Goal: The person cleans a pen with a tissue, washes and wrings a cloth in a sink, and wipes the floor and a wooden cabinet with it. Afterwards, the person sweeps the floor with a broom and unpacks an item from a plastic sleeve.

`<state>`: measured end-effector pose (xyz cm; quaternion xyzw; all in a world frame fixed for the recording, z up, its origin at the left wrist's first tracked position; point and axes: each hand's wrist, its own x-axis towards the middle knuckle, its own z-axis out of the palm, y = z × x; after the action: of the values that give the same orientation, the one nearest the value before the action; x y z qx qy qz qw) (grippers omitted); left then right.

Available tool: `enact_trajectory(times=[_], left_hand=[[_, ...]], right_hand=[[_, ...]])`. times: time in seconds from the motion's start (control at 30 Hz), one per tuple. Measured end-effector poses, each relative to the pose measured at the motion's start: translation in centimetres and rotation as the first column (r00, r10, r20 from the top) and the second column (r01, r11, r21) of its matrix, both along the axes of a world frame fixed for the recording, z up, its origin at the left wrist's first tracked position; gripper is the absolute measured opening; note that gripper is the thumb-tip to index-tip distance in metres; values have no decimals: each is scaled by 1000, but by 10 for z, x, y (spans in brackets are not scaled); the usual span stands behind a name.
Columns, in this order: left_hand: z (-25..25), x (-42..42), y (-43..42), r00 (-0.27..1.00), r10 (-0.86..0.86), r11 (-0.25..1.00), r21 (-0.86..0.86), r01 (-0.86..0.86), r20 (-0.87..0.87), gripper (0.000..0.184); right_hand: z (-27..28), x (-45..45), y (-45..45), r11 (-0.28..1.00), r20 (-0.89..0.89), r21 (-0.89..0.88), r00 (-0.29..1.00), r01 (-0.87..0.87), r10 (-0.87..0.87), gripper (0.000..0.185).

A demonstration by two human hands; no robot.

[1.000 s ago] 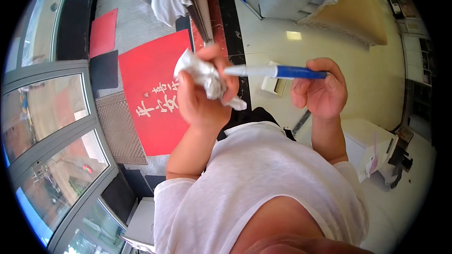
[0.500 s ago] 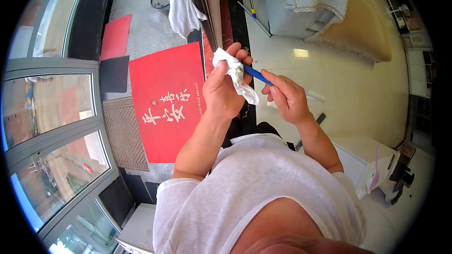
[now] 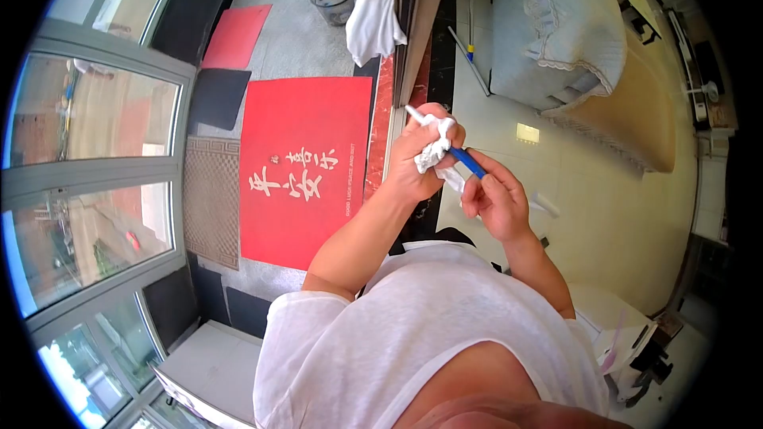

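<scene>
My left hand [image 3: 410,168] is closed round a crumpled white cloth [image 3: 431,148], which could be a paper wipe. The cloth is wrapped about one end of a tool with a blue handle [image 3: 467,162]; the tool's head is hidden, so its kind cannot be told. A pale narrow tip pokes out above my fingers, and I cannot tell whether it is cloth or tool. My right hand [image 3: 504,200] pinches the other end of the blue handle between thumb and fingers. Both hands are close together in front of my chest, beside the door frame's edge.
A red doormat [image 3: 306,222] with white lettering lies left of my hands. Beyond it are a wire-mesh bin [image 3: 331,1] and a white cloth [image 3: 373,16] hanging by the door frame [image 3: 421,24]. A covered sofa [image 3: 556,40] stands right, on shiny floor tiles [image 3: 612,214].
My left hand has turned and its fingers have closed over the cloth, which lay on a more open palm. Both hands sit slightly lower and further right; the whole view has shifted.
</scene>
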<state>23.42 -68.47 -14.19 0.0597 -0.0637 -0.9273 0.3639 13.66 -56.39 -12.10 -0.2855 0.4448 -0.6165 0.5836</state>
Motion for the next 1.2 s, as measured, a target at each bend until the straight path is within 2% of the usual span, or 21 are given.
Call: enact_trajectory(times=[0.03, 0.07, 0.17, 0.2, 0.23, 0.33, 0.43, 0.5, 0.57, 0.63, 0.7, 0.73, 0.77, 0.83, 0.87, 0.93, 0.97, 1.0, 1.03, 1.1, 1.2], left_hand=[[-2, 1, -1, 989, -55, 998, -37, 51, -136, 13], [-2, 1, -2, 997, -78, 988, -135, 74, -28, 25], [-2, -1, -2, 999, -51, 995, -92, 51, -7, 31], [0, -1, -1, 998, -42, 992, -116, 48, 56, 37], [1, -2, 1, 998, -25, 993, -114, 31, 49, 37], [1, -9, 6, 983, 29, 992, -130, -5, 181, 37], [-1, -8, 12, 978, 20, 998, -67, -6, 207, 36], [-7, -3, 13, 990, -30, 995, -91, 42, 135, 34], [0, 3, 16, 947, -58, 982, -152, 111, 315, 34], [0, 5, 14, 950, -46, 980, -170, 102, 308, 34], [-2, 11, 10, 872, 99, 912, -394, 112, 479, 33], [-18, 11, 5, 805, 335, 756, -649, 80, 489, 29], [-14, 15, 4, 812, 315, 753, -651, 101, 491, 29], [-4, 19, 14, 656, 262, 450, -692, 565, 707, 24], [-3, 17, 18, 655, 241, 367, -692, 622, 717, 22], [-17, 14, 24, 616, 155, 375, -623, 686, 772, 23], [-21, 13, 26, 567, 91, 399, -552, 732, 818, 24], [-21, 13, 30, 581, 77, 447, -549, 706, 810, 24], [-24, 11, 32, 581, 56, 429, -545, 721, 812, 24], [-30, 8, 36, 634, 72, 508, -575, 641, 770, 28], [-17, 2, 37, 602, 44, 463, -550, 695, 798, 27]], right_hand=[[-1, 2, 1, 1000, 30, 7, 1000, -2, 2, 35], [-3, 3, 1, 1000, 58, 16, 998, -7, 6, 35], [-8, 3, 2, 1000, 9, 27, 1000, -4, 4, 33], [-11, 1, 3, 1000, 8, 9, 1000, -29, 29, 32], [-9, 2, 3, 999, 1, 12, 999, -46, 46, 32], [-2, 2, 2, 987, -68, 64, 986, -149, 154, 35], [-2, 5, -2, 987, -138, 44, 978, -153, 157, 36], [-2, 7, -5, 990, -154, 44, 979, -131, 136, 35], [-8, 5, -6, 988, -202, 63, 968, -138, 148, 35], [-14, -2, -8, 987, -223, 69, 962, -148, 160, 35], [-16, -14, -10, 977, -495, 186, 850, -100, 181, 28], [-19, -19, -14, 997, -455, 73, 889, -26, 57, 21], [-13, -20, -25, 997, -453, 71, 891, -1, 33, 21], [1, -15, -38, 998, -551, -60, 832, 27, -56, 15], [-1, -14, -38, 997, -548, -55, 833, 63, -82, 15], [-6, -12, -39, 995, -436, 18, 895, -99, 97, 22], [-7, -12, -38, 997, -434, 15, 898, -69, 69, 22], [-9, -12, -35, 997, -374, 61, 925, -46, 66, 24], [-11, -13, -32, 993, -311, 111, 949, -27, 61, 27], [-15, -17, -30, 992, -296, 124, 955, 33, 5, 29], [-17, -28, -27, 997, -316, -49, 945, 67, -79, 30]])
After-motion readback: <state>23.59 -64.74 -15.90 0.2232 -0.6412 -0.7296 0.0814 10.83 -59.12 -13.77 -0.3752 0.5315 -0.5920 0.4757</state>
